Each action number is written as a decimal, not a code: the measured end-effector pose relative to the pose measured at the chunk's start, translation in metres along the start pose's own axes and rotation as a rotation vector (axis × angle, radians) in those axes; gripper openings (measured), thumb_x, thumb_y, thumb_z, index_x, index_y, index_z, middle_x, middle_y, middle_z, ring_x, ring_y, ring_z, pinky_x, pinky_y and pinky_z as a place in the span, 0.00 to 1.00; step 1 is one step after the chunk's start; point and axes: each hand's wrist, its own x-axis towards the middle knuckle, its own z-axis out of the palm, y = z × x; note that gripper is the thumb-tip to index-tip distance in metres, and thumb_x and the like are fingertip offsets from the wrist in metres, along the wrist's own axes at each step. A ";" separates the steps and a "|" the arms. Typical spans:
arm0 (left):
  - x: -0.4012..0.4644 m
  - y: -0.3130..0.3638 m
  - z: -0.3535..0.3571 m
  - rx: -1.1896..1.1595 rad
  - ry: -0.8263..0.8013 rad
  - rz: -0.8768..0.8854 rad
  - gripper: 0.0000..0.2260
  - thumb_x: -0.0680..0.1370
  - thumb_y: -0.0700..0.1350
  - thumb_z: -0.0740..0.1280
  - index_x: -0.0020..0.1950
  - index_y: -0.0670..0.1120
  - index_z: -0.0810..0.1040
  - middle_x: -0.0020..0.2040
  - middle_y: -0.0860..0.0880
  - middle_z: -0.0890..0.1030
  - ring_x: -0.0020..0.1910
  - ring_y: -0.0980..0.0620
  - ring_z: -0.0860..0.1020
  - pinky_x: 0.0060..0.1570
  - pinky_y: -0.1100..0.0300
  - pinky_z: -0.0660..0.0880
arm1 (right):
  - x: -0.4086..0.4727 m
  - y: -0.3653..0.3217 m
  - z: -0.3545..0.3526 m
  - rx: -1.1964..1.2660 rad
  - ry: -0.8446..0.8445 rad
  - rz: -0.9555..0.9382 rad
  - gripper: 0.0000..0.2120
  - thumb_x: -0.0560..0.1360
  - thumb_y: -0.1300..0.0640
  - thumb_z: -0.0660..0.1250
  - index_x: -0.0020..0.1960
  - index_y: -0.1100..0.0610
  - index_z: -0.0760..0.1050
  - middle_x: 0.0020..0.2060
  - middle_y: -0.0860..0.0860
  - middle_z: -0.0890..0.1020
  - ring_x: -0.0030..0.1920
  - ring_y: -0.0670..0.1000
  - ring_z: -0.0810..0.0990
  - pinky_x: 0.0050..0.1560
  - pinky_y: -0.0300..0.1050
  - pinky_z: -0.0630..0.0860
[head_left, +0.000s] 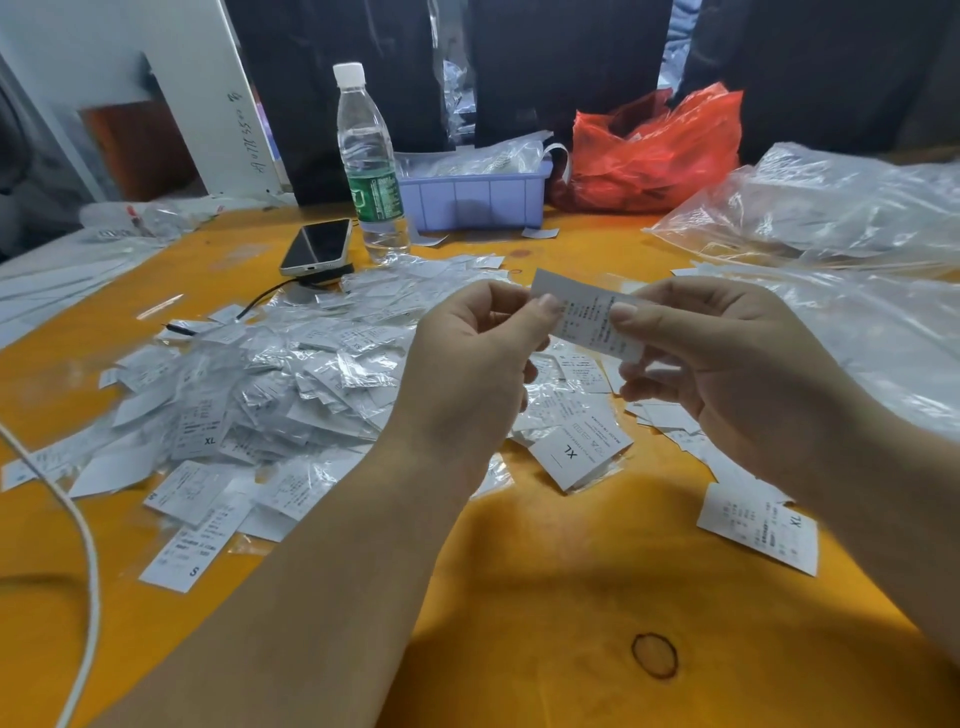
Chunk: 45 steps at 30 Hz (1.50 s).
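Observation:
Both hands hold one white printed label (584, 312) above the orange table (545, 597). My left hand (478, 353) pinches its left edge between thumb and fingers. My right hand (727, 364) pinches its right part, thumb on top. Below and to the left lies a big heap of similar labels in small clear bags (270, 384). A small stack marked XL (576, 454) lies under the hands, and a single XL label (758, 527) lies at the right.
A water bottle (369, 166) and a phone (317, 247) with a black cable stand behind the heap. Further back are a lilac plastic bin (475, 200) and a red plastic bag (654, 150). Clear plastic bags (831, 208) fill the right. A white cable (85, 545) crosses the left edge.

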 end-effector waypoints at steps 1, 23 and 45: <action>-0.001 0.000 0.001 -0.037 -0.013 -0.020 0.04 0.78 0.43 0.68 0.44 0.45 0.80 0.32 0.54 0.78 0.30 0.57 0.72 0.28 0.63 0.71 | 0.000 0.001 0.000 0.008 0.002 0.001 0.06 0.65 0.52 0.72 0.34 0.55 0.79 0.38 0.55 0.82 0.35 0.51 0.78 0.37 0.42 0.79; -0.012 -0.003 0.010 0.392 -0.134 0.258 0.06 0.80 0.48 0.66 0.46 0.54 0.82 0.37 0.50 0.81 0.36 0.49 0.77 0.38 0.50 0.74 | 0.001 0.006 -0.003 -0.005 -0.013 -0.007 0.11 0.62 0.52 0.75 0.42 0.55 0.84 0.37 0.52 0.82 0.35 0.50 0.80 0.36 0.41 0.79; -0.004 -0.003 0.002 0.442 -0.141 0.201 0.05 0.80 0.44 0.65 0.47 0.49 0.80 0.40 0.53 0.82 0.38 0.56 0.78 0.40 0.56 0.78 | 0.000 0.007 -0.003 -0.163 0.015 -0.046 0.01 0.73 0.64 0.70 0.44 0.61 0.80 0.33 0.48 0.84 0.34 0.42 0.82 0.30 0.31 0.73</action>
